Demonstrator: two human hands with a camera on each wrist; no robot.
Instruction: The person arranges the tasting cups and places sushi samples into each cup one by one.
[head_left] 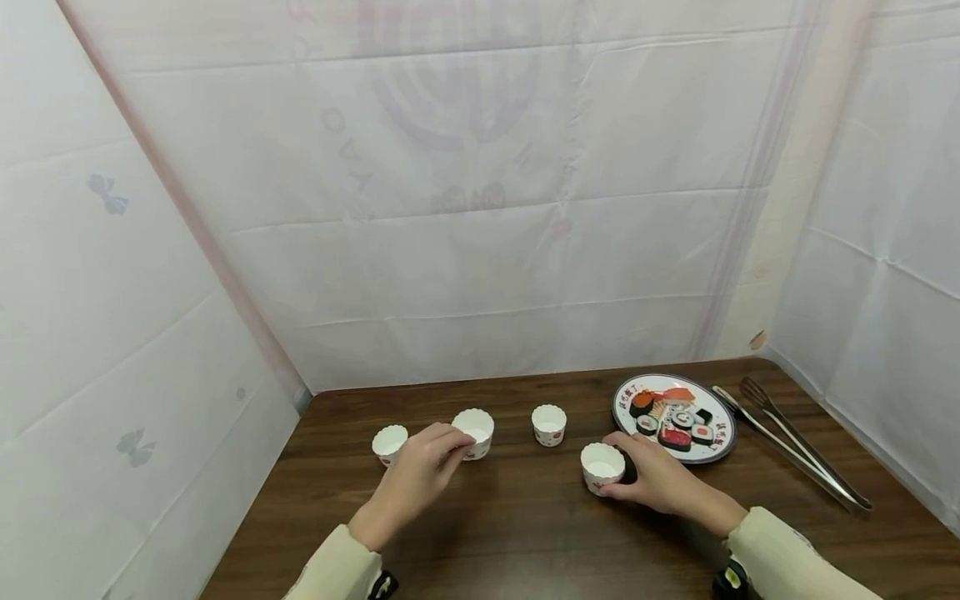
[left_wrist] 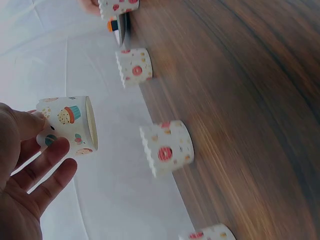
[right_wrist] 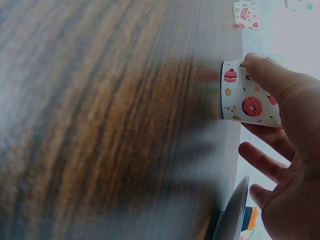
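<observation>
My left hand (head_left: 420, 471) pinches a white paper baking cup (left_wrist: 65, 122) with cupcake prints by thumb and fingertips. In the left wrist view it is raised, mouth towards the right. My right hand (head_left: 656, 475) grips another paper baking cup (right_wrist: 250, 95) with doughnut prints, mouth upward in the head view, its base at or just above the table. More such cups stand on the table: a left cup (head_left: 390, 442), a right cup (head_left: 549, 425) and a middle cup (left_wrist: 167, 147). In the head view the raised cup seems to hide the middle one.
A round plate (head_left: 624, 400) with sushi pictures or pieces lies beyond my right hand. Right of it, a whisk (head_left: 757, 392) and a long metal utensil (head_left: 780, 448) lie side by side. White sheeting (head_left: 465, 275) encloses the dark wooden table (head_left: 517, 542) behind and at both sides.
</observation>
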